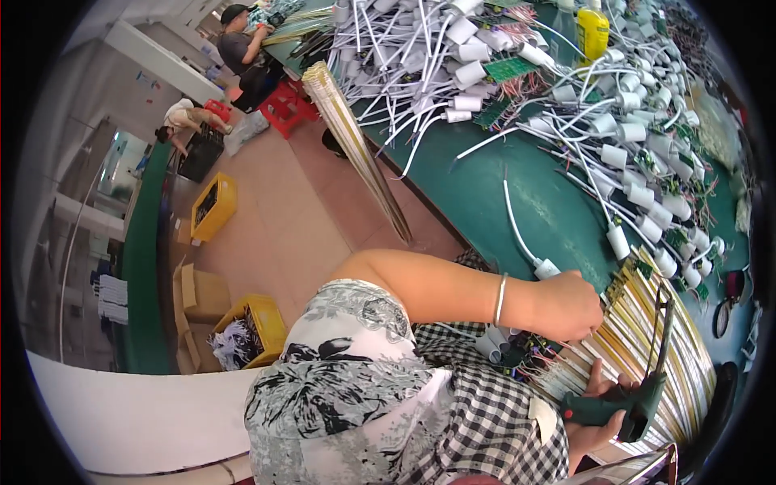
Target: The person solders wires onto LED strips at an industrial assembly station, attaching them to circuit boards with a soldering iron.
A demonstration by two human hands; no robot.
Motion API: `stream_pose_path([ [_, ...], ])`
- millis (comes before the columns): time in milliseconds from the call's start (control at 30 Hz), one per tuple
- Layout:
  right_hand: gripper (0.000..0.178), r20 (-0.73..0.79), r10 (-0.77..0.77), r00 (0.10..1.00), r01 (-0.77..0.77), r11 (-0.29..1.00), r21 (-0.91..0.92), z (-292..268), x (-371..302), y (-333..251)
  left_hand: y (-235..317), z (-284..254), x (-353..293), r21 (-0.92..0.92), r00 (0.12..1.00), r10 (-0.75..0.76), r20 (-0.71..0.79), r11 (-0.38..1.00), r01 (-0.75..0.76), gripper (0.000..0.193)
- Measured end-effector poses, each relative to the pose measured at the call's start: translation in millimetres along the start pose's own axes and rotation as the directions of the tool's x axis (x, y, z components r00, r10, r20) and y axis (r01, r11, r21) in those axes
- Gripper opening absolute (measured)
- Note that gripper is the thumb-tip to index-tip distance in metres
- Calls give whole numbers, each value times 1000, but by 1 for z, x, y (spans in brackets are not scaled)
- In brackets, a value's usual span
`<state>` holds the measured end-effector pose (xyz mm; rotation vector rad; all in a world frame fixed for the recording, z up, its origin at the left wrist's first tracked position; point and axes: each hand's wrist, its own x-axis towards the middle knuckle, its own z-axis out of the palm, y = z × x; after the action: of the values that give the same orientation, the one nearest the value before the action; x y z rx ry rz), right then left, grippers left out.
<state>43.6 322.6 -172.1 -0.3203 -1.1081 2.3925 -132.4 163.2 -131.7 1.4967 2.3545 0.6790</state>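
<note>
I am holding a dark green pistol-shaped tool in the right hand, at the near right of the scene. Its fingers are wrapping around the handle, with the thumb lying on the near side, and the tool's slim front end is pointing toward the far side, over a fan of long yellow-and-white strips. The strips are spreading over the near right part of the green desk.

My left hand, with a pale bracelet circling its wrist, is hovering at the left edge of that fan. Its fingers are curling inward, but the tips are hiding from me, so I cannot tell whether they are gripping anything. Just beyond its knuckles, a white cylindrical housing is lying with its cable stretching toward the far side. Nearer me, more white housings and small wired circuit boards are sitting by a black-and-white checked cloth.

A large heap of white cabled housings is covering the far part of the desk, with a yellow bottle standing among them. A bundle of strips is leaning past the desk's left edge, near a red stool. Farther left, one co-worker is sitting at the desk and another person is bending over a dark crate. Two yellow crates are standing on the floor, the nearer one beside an open cardboard box.
</note>
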Motion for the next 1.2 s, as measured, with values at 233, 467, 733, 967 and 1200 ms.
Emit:
stream_pose_path([
  [233,59,-70,6,997,-1,997,75,10,-8,7,4,-5,1,120,993,93,-73,989,-84,11],
  [467,61,-136,124,983,-128,992,-16,32,-1,-7,1,-9,7,-19,997,41,-65,999,-42,5],
  [733,72,10,228,974,-228,973,19,13,-5,-13,11,-4,14,35,997,60,-54,998,-58,7],
  [967,69,67,208,976,-208,978,-18,11,-4,-10,15,-2,10,122,997,52,-61,992,-45,9],
  [1200,68,60,184,981,-184,983,-16,13,-4,-7,13,-3,9,145,998,60,-35,988,-54,9],
])
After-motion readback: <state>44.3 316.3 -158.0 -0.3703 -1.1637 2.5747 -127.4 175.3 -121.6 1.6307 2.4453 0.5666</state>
